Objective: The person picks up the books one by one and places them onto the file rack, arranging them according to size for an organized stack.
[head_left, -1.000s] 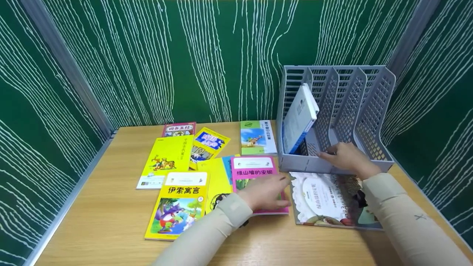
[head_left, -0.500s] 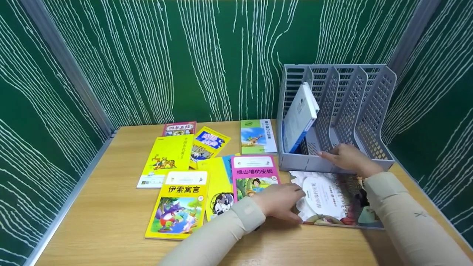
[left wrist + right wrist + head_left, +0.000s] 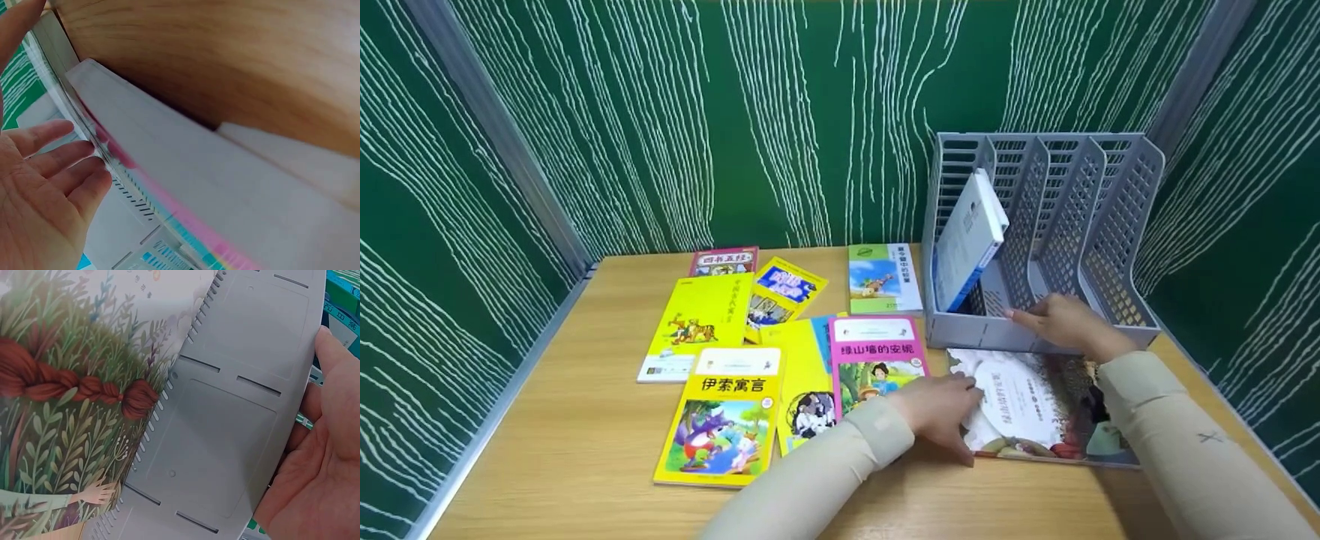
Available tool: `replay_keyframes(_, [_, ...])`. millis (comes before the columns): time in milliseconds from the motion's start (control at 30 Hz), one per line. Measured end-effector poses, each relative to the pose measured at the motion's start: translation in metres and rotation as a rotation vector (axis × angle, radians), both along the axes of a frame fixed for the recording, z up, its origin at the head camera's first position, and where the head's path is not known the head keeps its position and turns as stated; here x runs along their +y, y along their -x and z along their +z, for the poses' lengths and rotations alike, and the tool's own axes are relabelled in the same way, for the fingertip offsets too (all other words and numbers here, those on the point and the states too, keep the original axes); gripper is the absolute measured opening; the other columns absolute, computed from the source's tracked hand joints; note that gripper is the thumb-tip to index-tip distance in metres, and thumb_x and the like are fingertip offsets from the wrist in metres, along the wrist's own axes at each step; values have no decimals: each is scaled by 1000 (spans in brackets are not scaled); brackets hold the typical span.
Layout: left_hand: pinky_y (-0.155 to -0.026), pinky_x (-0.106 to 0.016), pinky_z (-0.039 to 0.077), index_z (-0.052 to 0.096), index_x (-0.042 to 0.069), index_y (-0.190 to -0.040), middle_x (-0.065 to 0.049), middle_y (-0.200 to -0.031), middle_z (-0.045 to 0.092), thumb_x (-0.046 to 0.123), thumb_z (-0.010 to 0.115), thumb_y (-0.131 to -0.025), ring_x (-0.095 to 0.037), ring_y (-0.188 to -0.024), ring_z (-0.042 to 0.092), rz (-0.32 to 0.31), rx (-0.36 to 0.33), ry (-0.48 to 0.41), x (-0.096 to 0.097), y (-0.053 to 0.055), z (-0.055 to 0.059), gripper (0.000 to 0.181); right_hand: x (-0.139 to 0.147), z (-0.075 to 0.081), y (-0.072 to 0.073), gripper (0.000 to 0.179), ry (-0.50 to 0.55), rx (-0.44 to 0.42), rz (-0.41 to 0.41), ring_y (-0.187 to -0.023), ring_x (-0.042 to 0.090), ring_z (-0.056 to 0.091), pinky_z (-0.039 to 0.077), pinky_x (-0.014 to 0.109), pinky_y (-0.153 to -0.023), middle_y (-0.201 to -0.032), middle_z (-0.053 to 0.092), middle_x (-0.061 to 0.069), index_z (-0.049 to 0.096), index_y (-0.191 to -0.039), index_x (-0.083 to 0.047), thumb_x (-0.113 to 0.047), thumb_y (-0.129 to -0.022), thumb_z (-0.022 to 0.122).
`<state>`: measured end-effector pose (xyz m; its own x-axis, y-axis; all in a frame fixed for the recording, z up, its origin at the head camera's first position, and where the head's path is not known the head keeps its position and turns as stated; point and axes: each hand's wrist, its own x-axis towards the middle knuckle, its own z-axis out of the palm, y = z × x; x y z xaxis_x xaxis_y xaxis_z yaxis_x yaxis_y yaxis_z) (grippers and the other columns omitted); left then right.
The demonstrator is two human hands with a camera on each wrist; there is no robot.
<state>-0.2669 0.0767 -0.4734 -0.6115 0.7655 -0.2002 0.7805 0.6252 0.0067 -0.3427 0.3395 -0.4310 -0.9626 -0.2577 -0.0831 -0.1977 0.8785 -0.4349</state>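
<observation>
My left hand (image 3: 941, 416) spreads over the left edge of a large picture book (image 3: 1012, 405) lying flat in front of a grey file rack (image 3: 971, 330). Its fingers touch the white part of the cover; the thumb reaches the lower left corner. In the left wrist view the left hand (image 3: 45, 197) has extended fingers beside the thick page edge of a pink book (image 3: 191, 152). My right hand (image 3: 1065, 326) grips the rack's front rim. The right wrist view shows the right hand (image 3: 334, 439) with thumb along the rim and fingertips hidden behind the wall.
A white-and-blue book (image 3: 971, 240) leans in the rack's leftmost compartment. Left of the left hand lie a pink-bordered book (image 3: 877, 349), a yellow fable book (image 3: 735, 420), a tiger-cover book (image 3: 697, 315) and several others. A green-and-white book (image 3: 881, 281) lies beside the rack.
My left hand has moved right and slightly down, from over the pink-bordered book to the left edge of the picture book. The right hand stays on the rack's rim.
</observation>
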Motion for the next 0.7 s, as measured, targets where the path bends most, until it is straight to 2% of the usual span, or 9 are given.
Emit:
replay_keyframes(67, [-119, -28, 49, 63, 21, -145, 4, -155, 62, 66, 88, -81, -13, -145, 58, 13, -23, -2, 2, 0, 1, 83, 0, -1, 0, 64, 3, -5, -4, -82, 28, 74, 64, 52, -79, -101, 81, 26, 82, -109, 6, -52, -113, 54])
replay_keyframes(167, [-103, -25, 57, 69, 21, -130, 6, -133, 71, 60, 90, -81, -10, -120, 66, -2, -14, 13, 6, -1, 4, 66, 0, -1, 1, 64, 13, -11, -11, -72, 21, 68, 60, 41, -68, -89, 81, 19, 83, -106, 5, -52, -112, 54])
replay_keyframes(267, [-82, -26, 59, 70, 24, -107, 7, -105, 70, 55, 92, -79, -10, -94, 63, -29, 7, 47, 11, -3, 7, 48, 0, -2, 1, 63, 29, -18, -18, -62, 17, 57, 50, 33, -59, -71, 72, 9, 83, -97, 3, -51, -112, 55])
replay_keyframes(333, [-77, -26, 57, 69, 25, -95, 8, -95, 67, 54, 92, -78, -11, -88, 60, -50, 25, 77, 15, -6, 8, 40, -1, -3, 1, 62, 39, -18, -21, -57, 14, 51, 45, 30, -56, -61, 62, 2, 83, -91, 1, -51, -112, 56])
replay_keyframes(367, [-80, -26, 56, 68, 26, -92, 9, -94, 67, 53, 92, -78, -11, -87, 59, -58, 33, 97, 16, -7, 8, 39, 0, -4, 1, 62, 42, -14, -20, -55, 13, 48, 43, 29, -54, -58, 57, -1, 83, -87, 0, -51, -112, 56])
replay_keyframes(433, [-87, -27, 56, 70, 25, -95, 8, -98, 69, 53, 90, -79, -12, -92, 60, -72, 65, 136, 20, -11, 8, 37, 0, -5, 1, 63, 48, -1, -15, -52, 11, 42, 39, 28, -51, -54, 47, -6, 78, -77, -2, -50, -112, 56])
replay_keyframes(567, [-112, -32, 52, 69, 20, -126, 3, -124, 74, 50, 83, -85, -14, -115, 66, -101, 164, 210, 26, -16, 3, 53, -1, -7, 1, 63, 48, 42, 4, -50, 9, 31, 33, 27, -49, -51, 33, -10, 69, -65, -6, -46, -112, 58])
replay_keyframes(633, [-110, -33, 55, 67, 18, -134, 2, -127, 75, 45, 78, -91, -15, -117, 69, -123, 229, 209, 27, -17, -1, 52, -1, -7, 1, 61, 42, 55, 7, -50, 10, 29, 32, 27, -50, -51, 32, -10, 71, -66, -5, -43, -112, 59])
replay_keyframes(700, [-104, -33, 59, 67, 18, -136, 2, -124, 77, 39, 72, -98, -15, -114, 71, -149, 294, 194, 25, -18, -4, 44, -1, -6, 0, 57, 39, 59, 11, -50, 11, 31, 34, 29, -52, -51, 33, -9, 78, -75, -1, -41, -112, 60])
